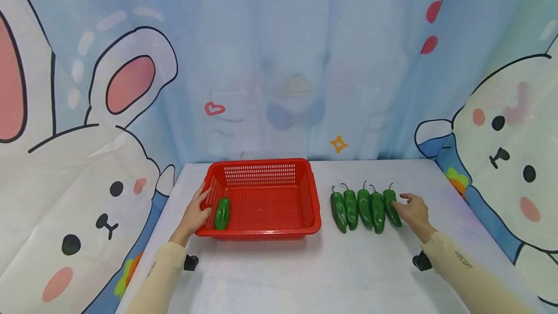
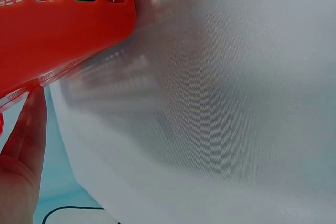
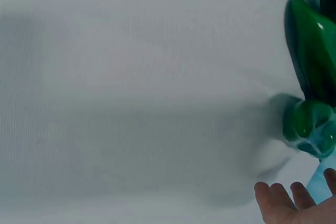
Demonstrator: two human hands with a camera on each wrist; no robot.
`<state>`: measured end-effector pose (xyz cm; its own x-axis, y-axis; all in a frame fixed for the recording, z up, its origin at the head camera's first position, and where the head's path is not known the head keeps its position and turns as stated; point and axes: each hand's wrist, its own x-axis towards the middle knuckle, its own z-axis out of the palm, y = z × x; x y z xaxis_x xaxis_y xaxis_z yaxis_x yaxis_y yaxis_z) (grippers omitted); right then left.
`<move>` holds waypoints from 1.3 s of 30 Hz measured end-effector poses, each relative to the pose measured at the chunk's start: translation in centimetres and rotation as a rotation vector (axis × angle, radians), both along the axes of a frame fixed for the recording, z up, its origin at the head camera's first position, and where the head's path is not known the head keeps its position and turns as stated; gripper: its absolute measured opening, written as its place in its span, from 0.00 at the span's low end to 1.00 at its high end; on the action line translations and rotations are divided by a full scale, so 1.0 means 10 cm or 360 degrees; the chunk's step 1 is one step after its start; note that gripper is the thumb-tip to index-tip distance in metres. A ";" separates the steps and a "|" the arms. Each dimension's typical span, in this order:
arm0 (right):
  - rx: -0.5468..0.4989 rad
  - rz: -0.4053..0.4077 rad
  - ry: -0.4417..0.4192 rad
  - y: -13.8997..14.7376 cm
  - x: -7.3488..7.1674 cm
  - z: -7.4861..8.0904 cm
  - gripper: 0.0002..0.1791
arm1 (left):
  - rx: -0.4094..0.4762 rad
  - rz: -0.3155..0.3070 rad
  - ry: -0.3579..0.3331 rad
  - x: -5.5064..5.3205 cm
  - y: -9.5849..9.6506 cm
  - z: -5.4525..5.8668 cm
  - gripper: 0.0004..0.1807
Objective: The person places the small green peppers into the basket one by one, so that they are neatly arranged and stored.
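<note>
A red plastic basket [image 1: 261, 232] stands on the left half of the table, with one green chili pepper [image 1: 222, 213] lying inside near its left wall. My left hand [image 1: 193, 214] is at that side, its fairly straight fingers against the rim; the left wrist view has the fingertips right at the basket edge [image 2: 58, 69]. To the right of the basket, several green chili peppers lie in a row, stems pointing away. Beside the rightmost pepper [image 1: 391, 206] is my right hand [image 1: 414, 211], thumb and fingers spread. Its fingers [image 3: 278, 200] are near a pepper's end [image 3: 310, 128] in the right wrist view.
A white cloth covers the table [image 1: 362, 275]. Behind it hangs a pale blue curtain [image 1: 279, 62] printed with cartoon rabbits at both sides. A dark wrist camera [image 1: 191, 262] sits by the left sleeve, another [image 1: 422, 261] by the right.
</note>
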<state>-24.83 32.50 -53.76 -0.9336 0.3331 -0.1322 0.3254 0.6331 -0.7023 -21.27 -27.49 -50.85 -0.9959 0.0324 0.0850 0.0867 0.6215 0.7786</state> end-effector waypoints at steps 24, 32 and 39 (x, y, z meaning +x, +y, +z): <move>-0.0081 -0.0132 0.0096 0.04 0.03 0.01 0.27 | 0.0014 -0.0020 0.0034 -0.04 0.07 0.01 0.37; -0.0214 -0.0119 0.0126 0.01 -0.05 0.13 0.28 | 0.0012 -0.0012 0.0027 -0.03 0.03 0.00 0.37; -0.0348 -0.0116 0.0149 -0.05 -0.11 0.26 0.28 | 0.0007 0.0002 0.0020 -0.02 0.00 -0.02 0.37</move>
